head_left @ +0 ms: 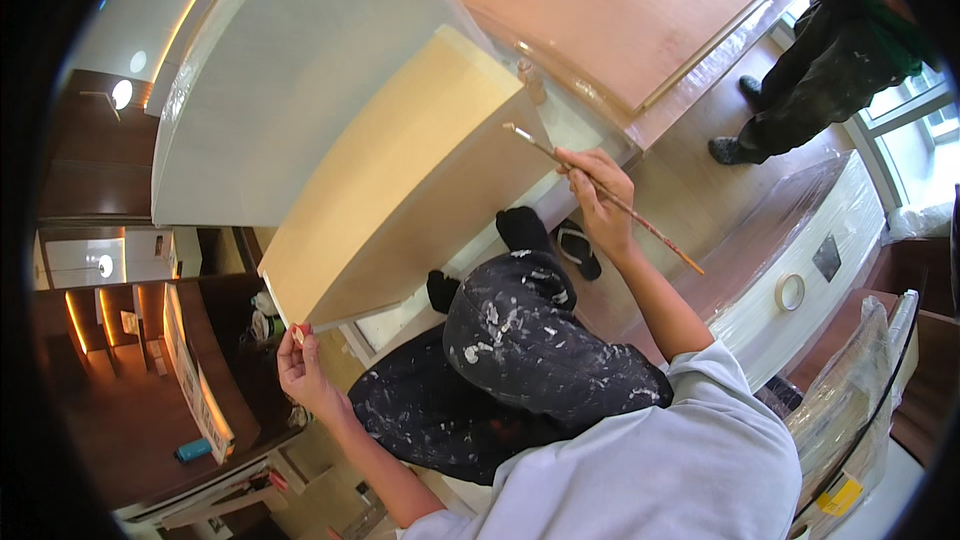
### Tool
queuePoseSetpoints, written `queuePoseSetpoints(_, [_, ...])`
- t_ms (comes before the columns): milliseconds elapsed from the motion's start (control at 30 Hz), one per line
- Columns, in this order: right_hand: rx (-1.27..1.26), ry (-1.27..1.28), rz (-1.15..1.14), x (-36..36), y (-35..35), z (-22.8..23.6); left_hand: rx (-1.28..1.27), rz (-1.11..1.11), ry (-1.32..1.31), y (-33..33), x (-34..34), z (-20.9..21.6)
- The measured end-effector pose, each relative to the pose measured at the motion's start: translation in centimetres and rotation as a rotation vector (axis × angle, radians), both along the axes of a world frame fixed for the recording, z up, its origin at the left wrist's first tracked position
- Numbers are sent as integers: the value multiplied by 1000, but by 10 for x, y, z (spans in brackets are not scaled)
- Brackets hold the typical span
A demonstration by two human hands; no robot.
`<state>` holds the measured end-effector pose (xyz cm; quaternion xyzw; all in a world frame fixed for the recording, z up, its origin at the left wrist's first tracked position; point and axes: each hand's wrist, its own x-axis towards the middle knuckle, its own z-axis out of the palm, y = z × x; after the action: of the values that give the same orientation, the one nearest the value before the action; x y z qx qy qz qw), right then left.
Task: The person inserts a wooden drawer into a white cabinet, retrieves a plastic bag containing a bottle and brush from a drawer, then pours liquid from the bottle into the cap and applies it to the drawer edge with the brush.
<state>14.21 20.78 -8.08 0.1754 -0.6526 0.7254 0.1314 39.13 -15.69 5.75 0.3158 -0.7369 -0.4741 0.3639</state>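
A thin paintbrush (655, 230) with a red-stained handle is held in my right hand (603, 202), fingers closed around it. Its pale bristle tip points left, close to the right side of a light wooden box-shaped piece (390, 160). My left hand (308, 372) is at that piece's near left corner, fingers pinched together. Between the fingertips is something small, pale and reddish, too small to name. The wooden piece has a pale yellow top and a browner side facing me. My legs, in paint-spattered black trousers (540, 340), are bent beside it.
A large grey plastic-wrapped panel (290, 90) rises behind the wooden piece, beside a pinkish-brown board (590, 10). Another person in dark trousers (830, 70) stands at far right. On a wrapped white panel (800, 250) lies a tape roll (789, 292). A sandal (577, 250) rests on the floor.
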Motion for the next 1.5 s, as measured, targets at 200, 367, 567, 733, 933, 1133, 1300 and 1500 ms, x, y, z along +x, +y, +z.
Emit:
queuePoseSetpoints(200, [-66, -51, 6, 6, -19, 0, -6, -35, 55, 14, 0, 9])
queuePoseSetpoints(367, [-59, -11, 42, 4, -20, -4, 36, -1, 128, 22, -6, 14])
queuePoseSetpoints(567, [27, 97, 33, 4, -20, -4, 30, -33, 145, 18, -1, 12])
queuePoseSetpoints(733, [82, 126, 17, 0, -21, -2, 47, -5, 151, 12, 4, 12])
queuePoseSetpoints(933, [66, 69, 47, -4, -28, -4, 56, -15, 149, 7, 8, 10])
queuePoseSetpoints(1133, [51, 16, 51, -7, -33, -7, 58, 13, 156, 1, 13, 9])
queuePoseSetpoints(1300, [27, 28, 36, -11, -35, -9, 57, 13, 148, 0, 14, 9])
queuePoseSetpoints(1500, [-48, -29, 27, -11, -32, -16, 49, 26, 148, 1, 14, 10])
